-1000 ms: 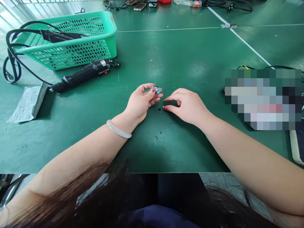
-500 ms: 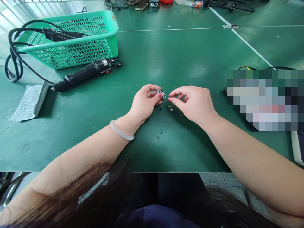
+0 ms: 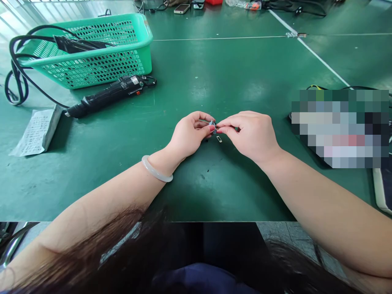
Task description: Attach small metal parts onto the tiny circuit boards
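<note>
My left hand (image 3: 190,132) pinches a small bluish-grey part (image 3: 213,126), which looks like a little circuit board, between thumb and fingers. From the right, my right hand (image 3: 252,132) meets that part's edge with thumb and forefinger pressed together. Whatever sits between those two fingertips is too small and hidden to make out. Just below them, a tiny pale rectangular frame (image 3: 219,139) lies on the green tabletop (image 3: 183,188). A small black piece (image 3: 206,141) rests beneath my left thumb, partly covered.
A black electric screwdriver (image 3: 107,96) lies at left before a green plastic basket (image 3: 101,67) holding a dark corded item. Left of it is a block with a handwritten paper (image 3: 36,130). A blurred-out object (image 3: 343,130) stands at right. A phone (image 3: 182,8) lies far back.
My left hand has shifted slightly right with the small part and turned it. The fingertips of both hands now meet at it, where a gap was before.
</note>
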`<move>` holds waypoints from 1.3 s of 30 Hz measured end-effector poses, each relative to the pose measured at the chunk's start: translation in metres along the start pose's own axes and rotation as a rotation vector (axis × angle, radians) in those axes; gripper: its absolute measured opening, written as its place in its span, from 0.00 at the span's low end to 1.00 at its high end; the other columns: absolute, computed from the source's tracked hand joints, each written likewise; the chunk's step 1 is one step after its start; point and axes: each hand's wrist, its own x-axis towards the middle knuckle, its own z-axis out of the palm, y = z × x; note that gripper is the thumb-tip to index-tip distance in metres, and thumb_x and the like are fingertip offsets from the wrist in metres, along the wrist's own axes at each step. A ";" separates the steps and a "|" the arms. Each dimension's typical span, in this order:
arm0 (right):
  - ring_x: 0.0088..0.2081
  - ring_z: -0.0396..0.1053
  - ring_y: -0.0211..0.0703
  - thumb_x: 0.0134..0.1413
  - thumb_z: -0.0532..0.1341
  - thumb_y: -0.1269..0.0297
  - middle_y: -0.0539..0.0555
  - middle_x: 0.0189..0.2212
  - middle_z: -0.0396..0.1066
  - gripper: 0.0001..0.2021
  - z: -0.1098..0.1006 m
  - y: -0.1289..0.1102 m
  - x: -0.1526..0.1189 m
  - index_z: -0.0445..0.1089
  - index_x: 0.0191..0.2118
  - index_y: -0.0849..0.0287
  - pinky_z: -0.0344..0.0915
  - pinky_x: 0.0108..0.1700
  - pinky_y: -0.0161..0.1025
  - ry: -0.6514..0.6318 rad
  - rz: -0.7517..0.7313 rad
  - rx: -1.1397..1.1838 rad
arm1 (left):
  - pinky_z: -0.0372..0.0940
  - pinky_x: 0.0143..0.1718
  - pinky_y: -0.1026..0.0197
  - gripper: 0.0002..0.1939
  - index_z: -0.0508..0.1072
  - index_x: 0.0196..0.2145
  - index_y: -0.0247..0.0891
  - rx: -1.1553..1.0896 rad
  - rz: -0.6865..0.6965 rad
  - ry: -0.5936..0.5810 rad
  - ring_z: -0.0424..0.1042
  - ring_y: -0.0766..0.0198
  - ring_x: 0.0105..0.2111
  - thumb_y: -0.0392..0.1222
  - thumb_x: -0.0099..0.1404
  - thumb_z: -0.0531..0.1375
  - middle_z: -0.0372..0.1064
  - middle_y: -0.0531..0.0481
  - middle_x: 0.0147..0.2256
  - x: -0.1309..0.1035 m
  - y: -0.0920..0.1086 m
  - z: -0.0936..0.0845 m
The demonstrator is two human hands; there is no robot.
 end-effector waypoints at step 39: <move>0.35 0.74 0.42 0.57 0.60 0.73 0.50 0.37 0.80 0.14 -0.007 0.015 0.004 0.83 0.38 0.50 0.66 0.38 0.41 -0.387 0.168 0.052 | 0.70 0.36 0.67 0.04 0.68 0.38 0.37 -0.100 -0.078 0.092 0.76 0.72 0.28 0.31 0.69 0.60 0.75 0.55 0.27 0.000 0.002 0.000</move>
